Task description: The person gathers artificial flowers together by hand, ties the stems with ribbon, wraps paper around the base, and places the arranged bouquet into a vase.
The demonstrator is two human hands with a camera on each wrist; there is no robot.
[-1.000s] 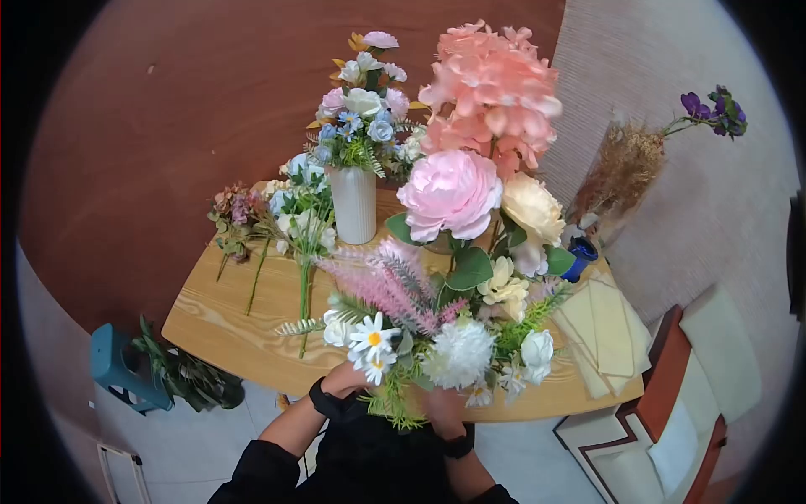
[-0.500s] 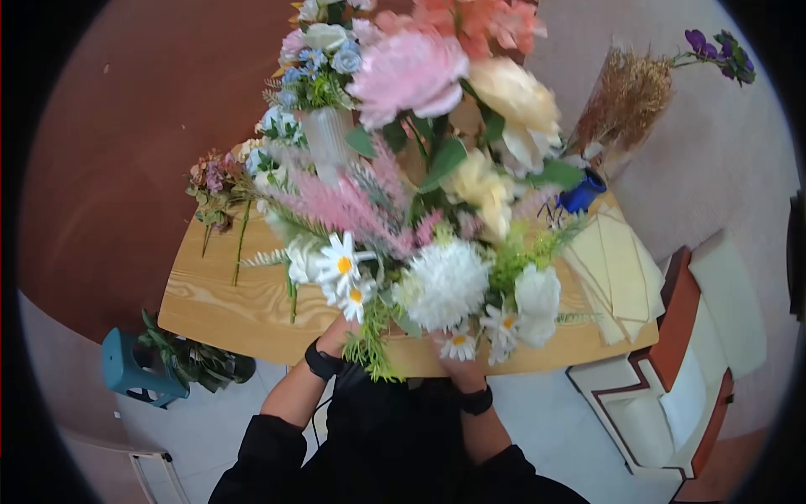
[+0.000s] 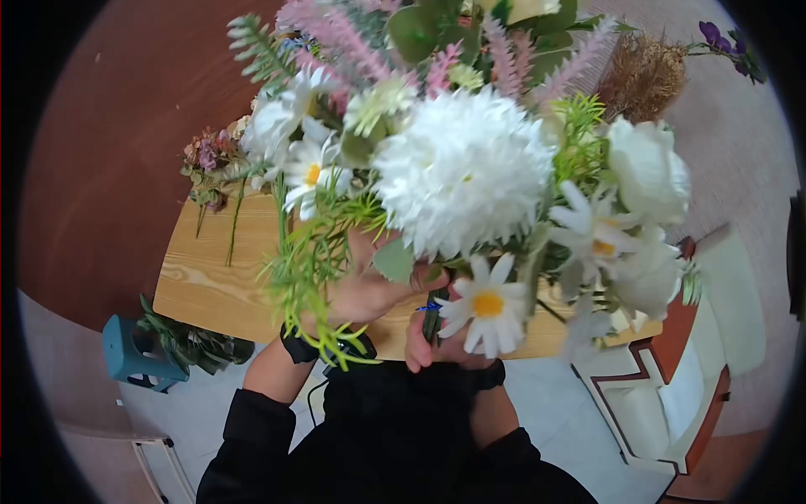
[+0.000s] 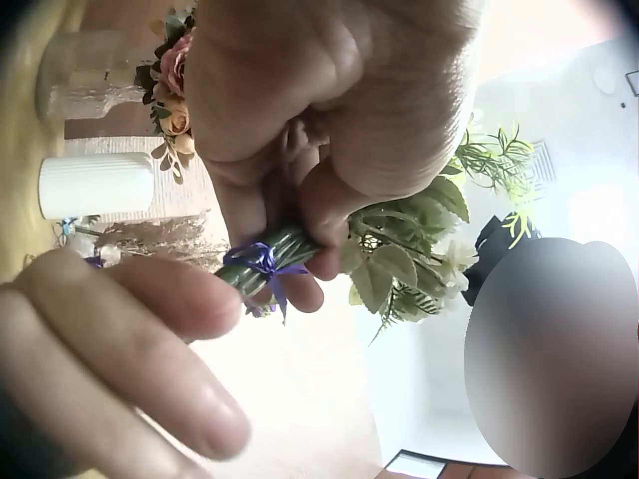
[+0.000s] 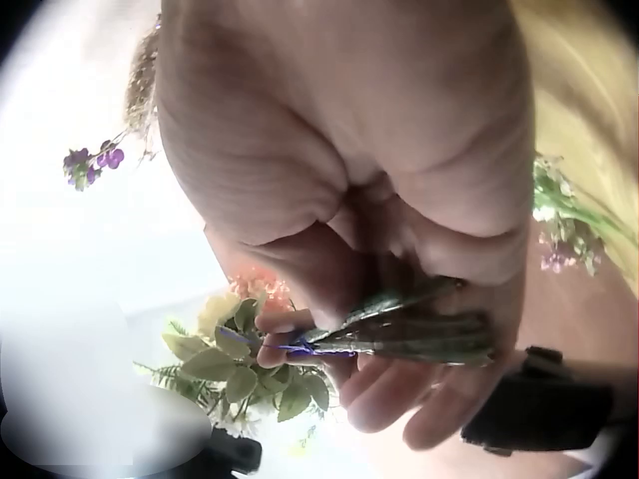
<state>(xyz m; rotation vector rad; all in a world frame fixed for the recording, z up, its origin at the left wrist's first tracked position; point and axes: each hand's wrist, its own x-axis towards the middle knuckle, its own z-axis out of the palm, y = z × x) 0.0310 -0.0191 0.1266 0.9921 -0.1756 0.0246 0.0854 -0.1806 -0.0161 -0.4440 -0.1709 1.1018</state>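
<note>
A large bouquet of artificial flowers [image 3: 462, 172] rises in front of me, with a big white bloom, daisies, pink sprays and greenery. My left hand [image 3: 369, 290] grips its gathered stems just under the blooms. Below it, my right hand [image 3: 428, 344] holds the lower stems, partly covered by a daisy. A blue-purple ribbon [image 4: 262, 261] is tied round the bundle between the two hands. In the right wrist view the cut stem ends [image 5: 439, 339] lie inside the curled fingers of my right hand.
Loose flower stems [image 3: 235, 220] lie on the left of the wooden table [image 3: 210, 273]. A white ribbed vase [image 4: 97, 187] stands there too. Dried grass [image 3: 642, 80] is at the back right. A teal stool [image 3: 138, 353] and potted plant [image 3: 197, 336] stand left; a sofa [image 3: 655, 403] is right.
The bouquet has come up and closer to my head, so its blooms fill more of the view. Both hands and the blue-purple ribbon now show beneath it.
</note>
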